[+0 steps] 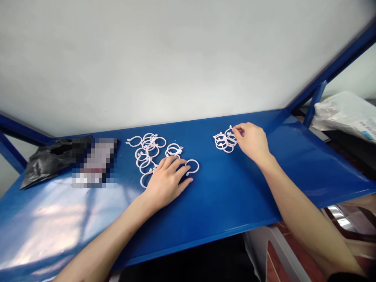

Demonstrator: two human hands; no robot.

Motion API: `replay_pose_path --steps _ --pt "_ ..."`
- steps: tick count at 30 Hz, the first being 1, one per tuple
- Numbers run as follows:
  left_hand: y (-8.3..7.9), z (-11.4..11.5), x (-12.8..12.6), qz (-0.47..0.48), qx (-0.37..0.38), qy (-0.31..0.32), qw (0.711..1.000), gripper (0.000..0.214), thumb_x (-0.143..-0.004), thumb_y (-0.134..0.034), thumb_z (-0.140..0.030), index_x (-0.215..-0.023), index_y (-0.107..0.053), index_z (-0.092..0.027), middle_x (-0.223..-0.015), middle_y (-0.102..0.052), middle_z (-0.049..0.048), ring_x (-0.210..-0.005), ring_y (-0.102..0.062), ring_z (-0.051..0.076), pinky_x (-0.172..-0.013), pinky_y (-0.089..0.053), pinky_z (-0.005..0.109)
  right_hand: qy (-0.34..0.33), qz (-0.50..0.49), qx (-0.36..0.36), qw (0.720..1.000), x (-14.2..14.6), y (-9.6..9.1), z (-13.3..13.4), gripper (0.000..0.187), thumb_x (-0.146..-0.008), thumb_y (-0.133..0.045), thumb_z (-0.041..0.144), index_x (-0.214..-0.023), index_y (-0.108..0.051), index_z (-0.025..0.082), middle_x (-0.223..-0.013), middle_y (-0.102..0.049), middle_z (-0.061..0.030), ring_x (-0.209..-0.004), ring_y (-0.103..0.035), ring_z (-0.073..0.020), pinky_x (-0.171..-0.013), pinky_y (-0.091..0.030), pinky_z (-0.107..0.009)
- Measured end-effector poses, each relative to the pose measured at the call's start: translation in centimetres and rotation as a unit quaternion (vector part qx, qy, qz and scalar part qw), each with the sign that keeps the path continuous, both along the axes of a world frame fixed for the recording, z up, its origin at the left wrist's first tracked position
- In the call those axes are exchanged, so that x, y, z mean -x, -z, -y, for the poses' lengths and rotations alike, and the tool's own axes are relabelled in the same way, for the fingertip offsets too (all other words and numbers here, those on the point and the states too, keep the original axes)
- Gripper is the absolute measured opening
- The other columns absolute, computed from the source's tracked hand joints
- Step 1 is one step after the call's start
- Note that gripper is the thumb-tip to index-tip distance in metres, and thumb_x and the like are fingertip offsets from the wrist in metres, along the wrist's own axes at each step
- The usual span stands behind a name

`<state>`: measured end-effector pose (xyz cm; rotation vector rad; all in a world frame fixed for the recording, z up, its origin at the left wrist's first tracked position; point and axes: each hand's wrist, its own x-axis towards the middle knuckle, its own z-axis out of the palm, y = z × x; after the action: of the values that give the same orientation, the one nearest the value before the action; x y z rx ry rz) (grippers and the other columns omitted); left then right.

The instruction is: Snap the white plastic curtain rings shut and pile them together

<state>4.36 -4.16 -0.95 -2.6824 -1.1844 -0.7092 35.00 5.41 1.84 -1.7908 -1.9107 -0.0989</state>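
Several white plastic curtain rings (151, 147), each with a gap and small knobbed or looped ends, lie in a loose heap on the blue table, left of centre. My left hand (169, 178) rests palm down over the near right side of this heap, fingers apart and partly covering some rings. One single ring (193, 166) shows just beyond its fingertips. Further right sits a smaller cluster of the same rings (223, 144). At its upper right edge, my right hand (251, 141) pinches a ring (228, 131) between thumb and forefinger.
A crumpled black plastic bag (47, 156) and a flat, blurred-out dark-edged object (98, 160) lie at the table's left. Blue frame bars flank the table (223, 196), with a pale wall behind it. Beyond its right end is a clear plastic package (346, 115).
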Motion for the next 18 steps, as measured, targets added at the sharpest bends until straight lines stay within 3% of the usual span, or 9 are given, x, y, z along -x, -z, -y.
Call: replay_pose_path --steps 5,8,10,12,14,18 --pt "0.2 -0.3 0.2 0.008 -0.007 0.011 1.000 0.012 -0.095 -0.062 -0.020 -0.095 -0.074 -0.021 -0.107 -0.071 0.0083 -0.106 -0.058 0.028 -0.088 -0.053 0.044 0.043 0.016 0.054 0.998 -0.8 0.7 -1.0 0.026 -0.096 -0.054 0.032 -0.096 -0.076 0.020 -0.096 -0.071 -0.0108 -0.084 -0.064 -0.0262 -0.070 -0.046 -0.037" --pt "0.2 -0.4 0.3 0.017 -0.016 0.010 1.000 0.012 -0.095 -0.062 -0.021 -0.095 -0.074 -0.022 -0.103 -0.072 0.0075 -0.103 -0.058 0.026 -0.087 -0.052 0.042 0.051 0.024 0.018 0.998 -0.7 0.6 -1.0 0.026 -0.097 -0.053 0.031 -0.098 -0.076 0.019 -0.100 -0.070 -0.0132 -0.096 -0.063 -0.0316 -0.074 -0.049 -0.041" --pt "0.2 -0.5 0.4 0.020 -0.022 0.008 1.000 0.012 -0.096 -0.061 -0.021 -0.098 -0.074 -0.021 -0.100 -0.072 0.0068 -0.100 -0.059 0.025 -0.085 -0.051 0.041 0.022 0.012 -0.034 0.999 -0.1 0.3 -0.4 0.024 -0.097 -0.055 0.031 -0.099 -0.075 0.018 -0.100 -0.070 -0.0131 -0.099 -0.062 -0.0323 -0.079 -0.051 -0.044" --pt "0.2 -0.5 0.3 0.027 -0.027 0.009 0.999 0.013 -0.097 -0.061 -0.021 -0.099 -0.073 -0.021 -0.097 -0.073 0.0060 -0.097 -0.060 0.024 -0.084 -0.051 0.039 -0.056 -0.017 -0.080 0.995 1.3 0.0 0.6 0.022 -0.098 -0.056 0.030 -0.100 -0.074 0.019 -0.099 -0.070 -0.0112 -0.098 -0.062 -0.0297 -0.084 -0.052 -0.045" --pt "0.2 -0.4 0.2 0.037 -0.024 0.011 0.999 0.012 -0.096 -0.061 -0.021 -0.100 -0.073 -0.020 -0.095 -0.073 0.0054 -0.094 -0.060 0.023 -0.083 -0.050 0.039 -0.180 -0.060 -0.092 0.978 3.2 0.0 2.3 0.020 -0.099 -0.056 0.031 -0.103 -0.073 0.021 -0.099 -0.070 -0.0090 -0.096 -0.063 -0.0256 -0.087 -0.054 -0.043" --pt "0.1 -0.3 -0.1 0.063 0.001 0.007 0.998 0.012 -0.096 -0.062 -0.023 -0.101 -0.072 -0.020 -0.091 -0.073 0.0049 -0.090 -0.060 0.022 -0.083 -0.050 0.038 -0.426 -0.083 -0.019 0.901 6.7 0.6 5.5 0.034 -0.096 -0.065 0.042 -0.124 -0.065 0.023 -0.117 -0.067 -0.0094 -0.103 -0.066 -0.0223 -0.085 -0.059 -0.038"
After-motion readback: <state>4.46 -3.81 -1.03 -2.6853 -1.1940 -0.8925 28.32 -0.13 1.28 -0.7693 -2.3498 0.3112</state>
